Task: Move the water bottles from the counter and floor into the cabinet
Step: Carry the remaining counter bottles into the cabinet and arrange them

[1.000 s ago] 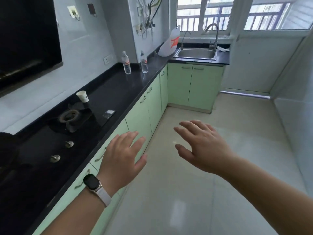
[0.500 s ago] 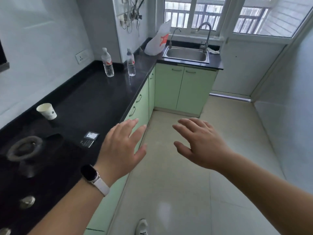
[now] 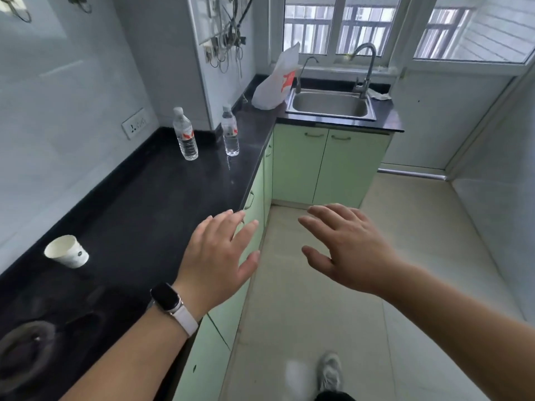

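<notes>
Two clear plastic water bottles with red-and-white labels, the left bottle [image 3: 185, 134] and the right bottle [image 3: 230, 131], stand upright near each other at the far end of the glossy black stone counter [image 3: 162, 204], well apart from both hands. Fingers of the left hand [image 3: 218, 256] spread loose, palm down, grasping nothing, hovering over the counter's front edge and the pale green cabinet doors [image 3: 327, 166]. White-strapped smartwatch [image 3: 170, 305] on that wrist. Right hand [image 3: 347, 250] likewise splayed and empty, palm down over the beige tiled floor [image 3: 304, 314]; forearm runs in from lower right. White paper cup [image 3: 67, 251] lies tipped on the counter, left. Steel sink [image 3: 330, 104] in the far corner, white plastic bag [image 3: 278, 82] beside it. One grey sneaker [image 3: 330, 371] on the floor below.
</notes>
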Action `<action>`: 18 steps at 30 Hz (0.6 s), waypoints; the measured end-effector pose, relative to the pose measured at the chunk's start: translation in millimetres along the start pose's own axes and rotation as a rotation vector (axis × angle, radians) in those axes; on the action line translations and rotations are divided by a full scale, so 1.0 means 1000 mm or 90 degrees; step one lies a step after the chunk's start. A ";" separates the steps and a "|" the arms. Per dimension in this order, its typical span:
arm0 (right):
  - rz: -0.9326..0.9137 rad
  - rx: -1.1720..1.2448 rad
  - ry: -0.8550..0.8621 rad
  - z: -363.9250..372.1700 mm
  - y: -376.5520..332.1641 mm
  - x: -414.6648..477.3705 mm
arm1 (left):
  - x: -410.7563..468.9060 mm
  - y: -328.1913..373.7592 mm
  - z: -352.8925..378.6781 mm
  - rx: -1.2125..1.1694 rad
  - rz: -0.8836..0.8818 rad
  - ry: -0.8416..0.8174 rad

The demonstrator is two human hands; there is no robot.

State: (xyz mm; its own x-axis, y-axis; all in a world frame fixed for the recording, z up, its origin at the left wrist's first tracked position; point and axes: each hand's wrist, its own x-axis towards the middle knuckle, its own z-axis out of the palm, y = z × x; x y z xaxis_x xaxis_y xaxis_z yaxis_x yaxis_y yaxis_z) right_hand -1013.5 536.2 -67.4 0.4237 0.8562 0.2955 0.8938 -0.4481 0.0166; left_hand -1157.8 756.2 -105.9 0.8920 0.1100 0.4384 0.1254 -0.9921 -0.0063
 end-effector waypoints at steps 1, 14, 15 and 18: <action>-0.005 0.002 0.005 0.006 0.008 0.010 | 0.010 -0.004 0.005 0.005 0.000 -0.002; -0.079 0.068 -0.008 0.076 0.180 0.175 | 0.203 -0.036 0.084 0.098 -0.056 -0.005; -0.092 0.067 -0.004 0.079 0.193 0.186 | 0.217 -0.036 0.089 0.108 -0.055 -0.003; -0.126 0.068 -0.013 0.089 0.232 0.222 | 0.259 -0.040 0.105 0.126 -0.077 -0.005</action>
State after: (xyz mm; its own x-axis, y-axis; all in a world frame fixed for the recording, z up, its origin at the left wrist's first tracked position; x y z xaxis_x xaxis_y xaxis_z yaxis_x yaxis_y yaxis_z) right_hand -698.9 644.8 -82.8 0.2402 0.9304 0.2769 0.9699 -0.2419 -0.0285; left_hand -886.2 830.7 -86.7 0.8685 0.2292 0.4395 0.3139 -0.9406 -0.1298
